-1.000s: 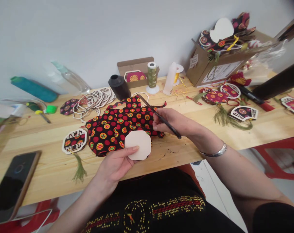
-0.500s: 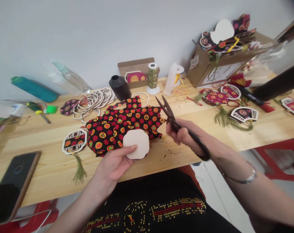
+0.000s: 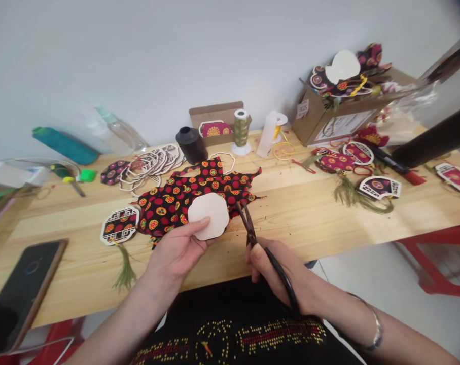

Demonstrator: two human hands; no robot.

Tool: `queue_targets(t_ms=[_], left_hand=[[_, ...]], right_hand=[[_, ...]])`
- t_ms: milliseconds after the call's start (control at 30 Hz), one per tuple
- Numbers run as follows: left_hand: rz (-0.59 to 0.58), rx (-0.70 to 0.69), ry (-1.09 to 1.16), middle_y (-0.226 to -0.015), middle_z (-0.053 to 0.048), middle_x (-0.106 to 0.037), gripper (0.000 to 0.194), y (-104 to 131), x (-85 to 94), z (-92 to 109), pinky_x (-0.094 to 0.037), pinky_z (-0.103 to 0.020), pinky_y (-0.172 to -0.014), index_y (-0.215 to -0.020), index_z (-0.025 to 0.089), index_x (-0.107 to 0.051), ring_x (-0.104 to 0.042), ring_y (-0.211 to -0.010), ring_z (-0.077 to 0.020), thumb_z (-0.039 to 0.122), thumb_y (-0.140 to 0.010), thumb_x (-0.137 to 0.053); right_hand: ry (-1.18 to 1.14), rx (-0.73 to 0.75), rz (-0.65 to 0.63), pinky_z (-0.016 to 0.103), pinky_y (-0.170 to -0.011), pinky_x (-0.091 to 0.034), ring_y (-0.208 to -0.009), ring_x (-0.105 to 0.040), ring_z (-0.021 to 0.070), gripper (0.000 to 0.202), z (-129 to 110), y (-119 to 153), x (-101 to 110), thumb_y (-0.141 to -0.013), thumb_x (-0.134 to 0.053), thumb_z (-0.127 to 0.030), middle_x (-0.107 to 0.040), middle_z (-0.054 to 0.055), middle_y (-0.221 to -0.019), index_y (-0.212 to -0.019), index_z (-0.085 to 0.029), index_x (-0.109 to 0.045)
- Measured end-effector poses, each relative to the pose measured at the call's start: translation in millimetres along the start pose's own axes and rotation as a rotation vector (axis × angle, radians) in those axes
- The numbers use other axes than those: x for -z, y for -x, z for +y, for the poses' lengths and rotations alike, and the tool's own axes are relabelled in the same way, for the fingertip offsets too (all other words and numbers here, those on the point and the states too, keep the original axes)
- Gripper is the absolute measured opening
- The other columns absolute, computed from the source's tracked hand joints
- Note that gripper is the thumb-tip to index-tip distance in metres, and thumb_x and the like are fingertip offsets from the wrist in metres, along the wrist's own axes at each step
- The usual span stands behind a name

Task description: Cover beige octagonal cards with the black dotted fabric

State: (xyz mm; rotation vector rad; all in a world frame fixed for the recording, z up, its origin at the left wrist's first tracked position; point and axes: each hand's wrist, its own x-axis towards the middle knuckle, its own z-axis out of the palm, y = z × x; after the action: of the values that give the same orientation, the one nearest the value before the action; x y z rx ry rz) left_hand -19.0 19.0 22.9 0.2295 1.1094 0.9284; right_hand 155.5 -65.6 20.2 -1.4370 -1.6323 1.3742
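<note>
Between thumb and fingers, my left hand [image 3: 182, 246] grips a pale, round-cornered card piece [image 3: 209, 215] above the table. My right hand [image 3: 271, 268] holds black-handled scissors [image 3: 268, 248], their blades slightly parted and pointing away from me, just right of the card piece. Behind the card lies a black cloth with red and yellow round motifs [image 3: 176, 195], its edges cut jagged. To its left rests a finished-looking ornament [image 3: 120, 225] in the same cloth, with a lattice frame and a green tassel [image 3: 126, 268].
A phone [image 3: 22, 291] lies at the front left. Lattice frames [image 3: 153, 165], a black thread cone [image 3: 191, 146], a green thread spool [image 3: 241, 133] and a white bottle [image 3: 267, 134] line the back. At right stand a filled cardboard box [image 3: 328, 119] and several tasselled ornaments [image 3: 380, 187].
The scissors in my right hand have come down and left, closer to the card piece. My left hand still holds the card, shifted slightly. The view has tilted a little.
</note>
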Motion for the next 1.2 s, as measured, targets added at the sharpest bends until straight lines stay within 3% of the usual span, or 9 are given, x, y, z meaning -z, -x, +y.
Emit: queue_targets(t_ms=[167,333,867,1200], left_hand=[[0.021,-0.029,0.007,-0.084,-0.008,-0.077,0.057,4,-8.4,3,-0.061,-0.023,-0.061,-0.133,0.013,-0.052,-0.072,-0.066,-0.017,-0.009,-0.081,-0.042],[0.017,-0.026,-0.003,-0.089,-0.009,-0.077,0.057,5,-9.1,2,-0.061,-0.024,-0.066,-0.133,0.013,-0.052,-0.073,-0.068,-0.0176,-0.008,-0.081,-0.043],[-0.004,0.0,-0.007,-0.102,-0.012,-0.074,0.061,6,-9.9,-4,-0.061,-0.025,-0.07,-0.136,0.013,-0.049,-0.072,-0.075,-0.0183,-0.008,-0.08,-0.045],[0.003,0.005,-0.004,-0.1,-0.011,-0.075,0.06,7,-7.7,-5,-0.061,-0.023,-0.07,-0.134,0.014,-0.051,-0.071,-0.07,-0.0161,-0.008,-0.079,-0.046]], right_hand=[[0.069,-0.025,-0.009,0.032,-0.055,-0.036,-0.056,-0.048,0.0156,0.058,-7,-7,-7,-0.092,-0.024,-0.063,-0.055,0.004,-0.06,-0.064,-0.019,-0.05],[0.056,-0.083,0.02,0.032,-0.055,-0.036,-0.056,-0.048,0.0157,0.064,-11,-12,-11,-0.091,-0.016,-0.066,-0.056,0.006,-0.061,-0.067,-0.019,-0.053],[0.022,-0.074,0.006,0.033,-0.062,-0.041,-0.057,-0.051,0.0159,0.063,-11,-11,-12,-0.091,-0.02,-0.065,-0.056,0.005,-0.057,-0.06,-0.019,-0.05],[0.03,-0.093,0.008,0.032,-0.057,-0.039,-0.055,-0.047,0.015,0.065,-8,-15,-13,-0.09,-0.02,-0.068,-0.054,0.005,-0.058,-0.059,-0.019,-0.05]])
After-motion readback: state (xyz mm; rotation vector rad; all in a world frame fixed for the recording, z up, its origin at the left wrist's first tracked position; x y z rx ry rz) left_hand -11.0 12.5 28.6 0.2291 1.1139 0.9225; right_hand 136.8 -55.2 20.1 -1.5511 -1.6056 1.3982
